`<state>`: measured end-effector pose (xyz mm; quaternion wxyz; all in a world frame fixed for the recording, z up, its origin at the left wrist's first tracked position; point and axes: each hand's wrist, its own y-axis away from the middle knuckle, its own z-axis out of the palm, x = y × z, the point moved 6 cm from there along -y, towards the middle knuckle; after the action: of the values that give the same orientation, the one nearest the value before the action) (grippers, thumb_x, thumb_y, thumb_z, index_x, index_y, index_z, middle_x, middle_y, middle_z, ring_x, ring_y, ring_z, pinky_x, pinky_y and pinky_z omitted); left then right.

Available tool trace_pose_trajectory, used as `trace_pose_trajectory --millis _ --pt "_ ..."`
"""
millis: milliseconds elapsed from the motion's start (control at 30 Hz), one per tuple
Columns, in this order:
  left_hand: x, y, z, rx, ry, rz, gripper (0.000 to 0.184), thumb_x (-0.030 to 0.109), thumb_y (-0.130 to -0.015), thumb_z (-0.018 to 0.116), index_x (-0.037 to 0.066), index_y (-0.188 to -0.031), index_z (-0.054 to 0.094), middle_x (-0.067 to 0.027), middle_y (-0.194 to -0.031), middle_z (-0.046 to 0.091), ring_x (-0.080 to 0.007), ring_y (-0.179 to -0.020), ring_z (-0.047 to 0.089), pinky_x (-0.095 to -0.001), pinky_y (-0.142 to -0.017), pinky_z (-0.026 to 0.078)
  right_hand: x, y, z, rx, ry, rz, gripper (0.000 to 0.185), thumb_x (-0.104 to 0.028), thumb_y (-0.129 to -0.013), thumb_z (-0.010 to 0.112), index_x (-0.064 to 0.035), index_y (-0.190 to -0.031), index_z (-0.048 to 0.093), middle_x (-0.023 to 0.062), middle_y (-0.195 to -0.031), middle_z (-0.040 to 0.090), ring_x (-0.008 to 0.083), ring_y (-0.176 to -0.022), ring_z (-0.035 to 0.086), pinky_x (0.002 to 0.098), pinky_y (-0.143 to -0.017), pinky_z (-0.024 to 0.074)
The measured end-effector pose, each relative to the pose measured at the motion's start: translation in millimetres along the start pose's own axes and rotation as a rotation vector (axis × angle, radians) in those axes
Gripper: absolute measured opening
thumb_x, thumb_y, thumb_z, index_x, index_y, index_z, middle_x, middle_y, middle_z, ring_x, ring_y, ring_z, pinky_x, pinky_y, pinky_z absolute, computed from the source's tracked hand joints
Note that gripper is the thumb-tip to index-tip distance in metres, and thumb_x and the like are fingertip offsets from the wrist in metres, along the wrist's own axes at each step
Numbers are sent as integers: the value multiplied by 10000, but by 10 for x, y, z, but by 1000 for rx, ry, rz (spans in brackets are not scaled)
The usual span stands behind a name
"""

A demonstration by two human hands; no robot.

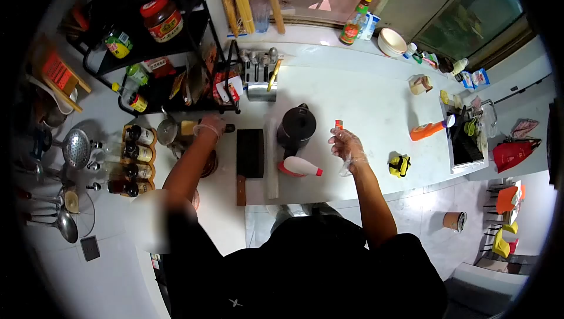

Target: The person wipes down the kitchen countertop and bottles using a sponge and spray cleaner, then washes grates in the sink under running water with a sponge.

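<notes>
Person's R fingers (336,139), in clear glove, grasp small red item (339,124) over bench (364,98); L fingers (215,122) nr blk handle (229,128), grip can't tell; blk kettle (296,127), red-and-white bottle (299,166) & cleaver (250,153) stand in way btwn hands; blk rack (155,54) beyond L; orange bottle (427,130) off to R.

At twelve o'clock, a matt black plastic kettle (297,125); at eleven, a shiny metal utensil holder (262,91); at nine, a glossy metal skimmer (76,148); the white counter (364,95) looks smooth.
</notes>
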<state>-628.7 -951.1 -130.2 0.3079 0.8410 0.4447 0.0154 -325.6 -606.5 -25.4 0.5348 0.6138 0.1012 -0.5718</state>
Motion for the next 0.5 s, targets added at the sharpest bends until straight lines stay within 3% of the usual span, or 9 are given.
trace_pose_trajectory --millis 67,167,400,500 --pt "89 442 -470 -17 -179 72 271 228 -898 593 155 -1136 700 -96 -1052 715 -262 -990 674 -399 -816 543 -60 -101 6 11 10 9 309 -267 -870 711 -65 -1078 601 33 -733 649 106 -500 536 236 -476 415" --pt "247 814 -954 212 -84 71 301 169 -929 549 71 -1207 607 -159 -1083 688 -296 -1037 650 -443 -845 539 -269 -272 21 -20 57 -42 337 -286 -865 725 -71 -1091 598 30 -739 650 95 -484 504 234 -467 395" --pt "948 2165 -2626 342 63 189 245 181 -867 602 57 -1077 584 -176 -950 691 -363 -928 670 -463 -789 545 -794 -1165 -109 -95 57 -180 310 -231 -876 704 -18 -1087 624 29 -714 632 81 -554 498 229 -500 395" --pt "1154 2141 -3205 317 152 218 316 232 -873 618 43 -1119 557 -191 -956 679 -377 -962 653 -475 -814 536 -1140 -1831 -92 7 169 -257 261 -210 -887 702 -19 -1057 651 32 -785 646 94 -554 533 241 -532 483"
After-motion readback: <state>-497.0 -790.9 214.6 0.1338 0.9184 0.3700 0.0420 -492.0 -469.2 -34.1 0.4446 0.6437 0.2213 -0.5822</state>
